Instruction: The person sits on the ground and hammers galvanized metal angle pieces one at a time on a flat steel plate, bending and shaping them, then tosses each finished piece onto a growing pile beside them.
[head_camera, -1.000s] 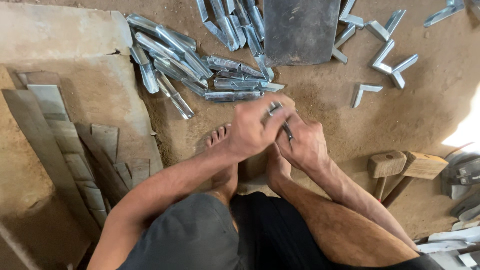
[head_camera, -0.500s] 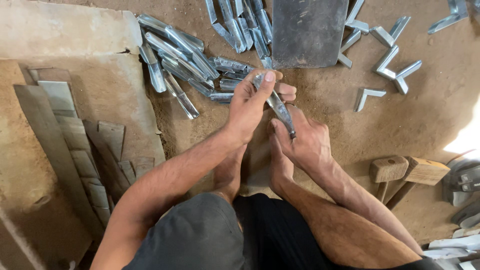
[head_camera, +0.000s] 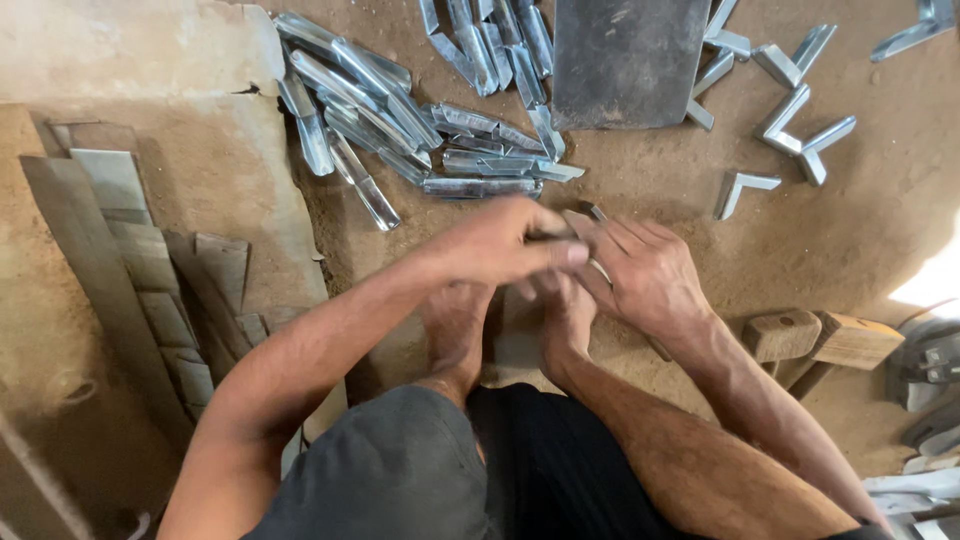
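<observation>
I sit on a dirt floor with my bare feet in front of me. My left hand and my right hand meet above the feet, both closed on one folded metal strip; only its tip and a short dark edge show between the fingers. Just beyond my hands lies a pile of folded metal strips. Several bent metal angle pieces lie to the upper right.
A dark flat metal plate lies at the top centre. Flat metal strips are stacked along the left on a slab. A wooden mallet rests at the right, with more metal parts at the right edge.
My hands have come down and back toward my feet with the metal strip, which stood up between them half a second ago and is now mostly hidden in my fingers.
</observation>
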